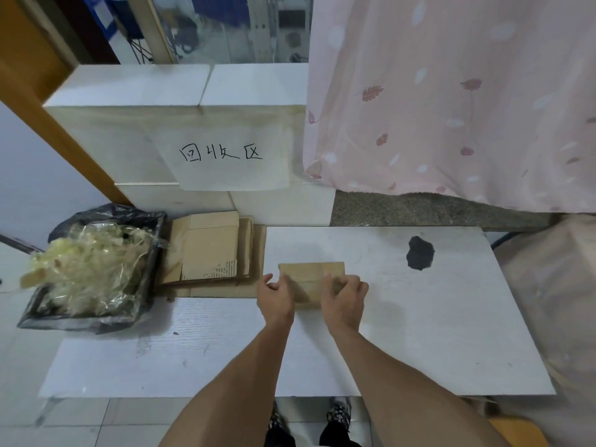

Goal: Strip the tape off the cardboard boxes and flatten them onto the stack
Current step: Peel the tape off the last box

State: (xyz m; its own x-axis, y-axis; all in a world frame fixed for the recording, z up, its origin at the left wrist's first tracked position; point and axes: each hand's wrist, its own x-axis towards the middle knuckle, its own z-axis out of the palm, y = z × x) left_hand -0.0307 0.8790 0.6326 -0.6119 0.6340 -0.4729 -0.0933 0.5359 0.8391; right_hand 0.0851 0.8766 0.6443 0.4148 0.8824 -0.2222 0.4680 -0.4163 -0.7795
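Both forearms enter from the bottom centre of the frame and converge on the white table. At frame centre lies the small cardboard box, long axis running left-right. The left hand grips its left end; the right hand grips its right end, fingers curled over the board. Whether tape remains on it cannot be determined. The stack of flattened cardboard lies just left of the box, nearer the left hand. Transfer direction is judged leftward.
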